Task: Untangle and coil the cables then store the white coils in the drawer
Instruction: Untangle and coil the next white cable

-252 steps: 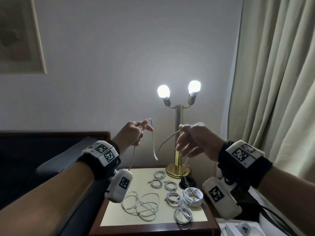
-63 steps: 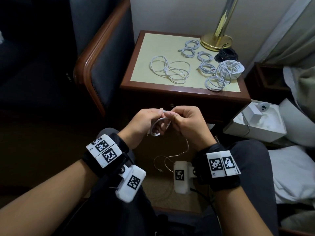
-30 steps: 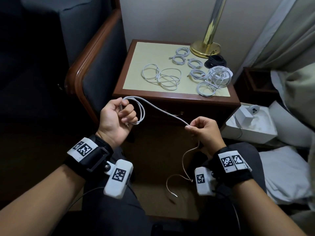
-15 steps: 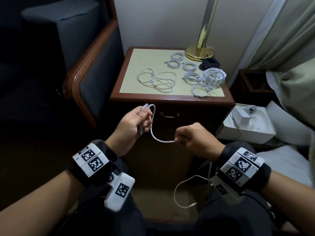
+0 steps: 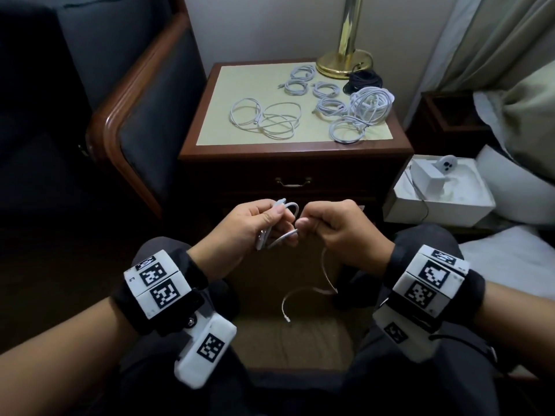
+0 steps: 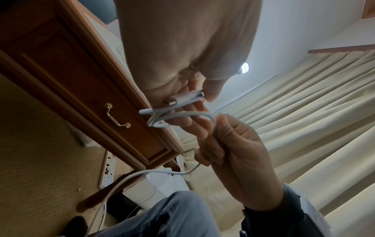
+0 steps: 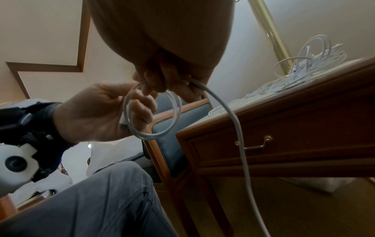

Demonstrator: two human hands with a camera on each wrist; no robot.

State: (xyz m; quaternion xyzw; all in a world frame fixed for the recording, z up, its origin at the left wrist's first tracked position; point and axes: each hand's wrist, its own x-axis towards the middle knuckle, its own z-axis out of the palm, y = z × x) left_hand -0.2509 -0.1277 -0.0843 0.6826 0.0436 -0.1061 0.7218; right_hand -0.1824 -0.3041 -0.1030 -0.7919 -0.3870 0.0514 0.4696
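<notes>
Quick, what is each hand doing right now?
Left hand: pinches the small coiled loops of the thin white cable.
Right hand: fist gripping the same cable, its tail dangling.

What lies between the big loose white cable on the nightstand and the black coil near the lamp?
Small white coils lie between the loose cable and the black coil, on the nightstand. The head view shows this.

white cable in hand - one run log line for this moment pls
phase: coiling | left hand: holds loops of white cable | right hand: grips cable, tail hangs | drawer: closed | nightstand: coils and tangle
</notes>
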